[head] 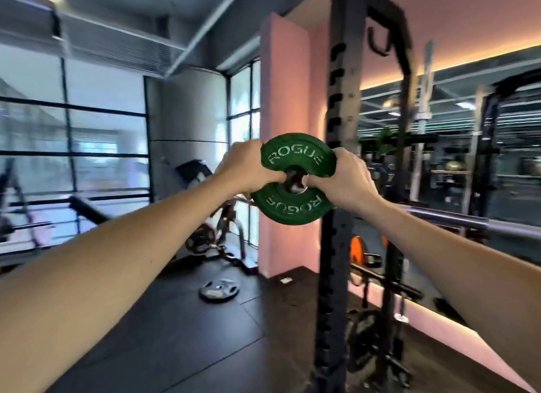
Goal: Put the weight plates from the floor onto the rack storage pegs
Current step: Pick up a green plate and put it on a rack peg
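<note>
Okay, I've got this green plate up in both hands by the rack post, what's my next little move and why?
Probably ease the green plate straight along the peg toward the rack upright. Your left hand and right hand grip its opposite edges, and what looks like a metal peg end shows in the centre hole, so it seems lined up but not clearly seated. A grey plate lies on the floor.

A grey weight plate [219, 288] lies flat on the dark floor [175, 334].
</note>
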Available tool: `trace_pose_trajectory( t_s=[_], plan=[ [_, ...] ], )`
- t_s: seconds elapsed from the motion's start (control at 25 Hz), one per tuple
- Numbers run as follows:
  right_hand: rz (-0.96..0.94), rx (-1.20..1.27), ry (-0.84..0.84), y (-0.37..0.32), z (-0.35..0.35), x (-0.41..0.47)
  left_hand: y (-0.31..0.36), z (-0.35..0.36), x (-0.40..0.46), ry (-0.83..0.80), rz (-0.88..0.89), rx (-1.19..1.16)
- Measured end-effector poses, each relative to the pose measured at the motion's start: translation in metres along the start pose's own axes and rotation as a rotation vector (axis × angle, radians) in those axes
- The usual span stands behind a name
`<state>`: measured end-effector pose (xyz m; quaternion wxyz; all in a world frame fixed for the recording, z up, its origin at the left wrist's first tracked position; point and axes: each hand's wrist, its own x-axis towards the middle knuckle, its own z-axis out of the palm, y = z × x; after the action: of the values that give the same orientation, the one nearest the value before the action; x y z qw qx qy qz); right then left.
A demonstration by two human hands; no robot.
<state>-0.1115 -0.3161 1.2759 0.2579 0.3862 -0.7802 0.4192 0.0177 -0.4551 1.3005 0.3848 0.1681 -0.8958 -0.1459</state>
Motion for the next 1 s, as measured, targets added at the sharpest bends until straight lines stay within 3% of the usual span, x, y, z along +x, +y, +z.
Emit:
trace_pose_trajectory(
  t_s=[0.24, 0.52, 1.0],
  plan=[
    [-0.136, 0.193, -0.162, -0.157, 0.124, -0.012, -0.144, -0.135, -0.050, 0.067, -0.146, 0.137],
    [-0.210, 0.303, -0.197, -0.299, 0.230, -0.020, -0.271, -0.242, -0.080, 0.157, -0.238, 0.240],
    [-0.252, 0.373, -0.231, -0.370, 0.443, 0.066, -0.486, -0.259, 0.011, 0.165, -0.254, 0.259]
  ],
)
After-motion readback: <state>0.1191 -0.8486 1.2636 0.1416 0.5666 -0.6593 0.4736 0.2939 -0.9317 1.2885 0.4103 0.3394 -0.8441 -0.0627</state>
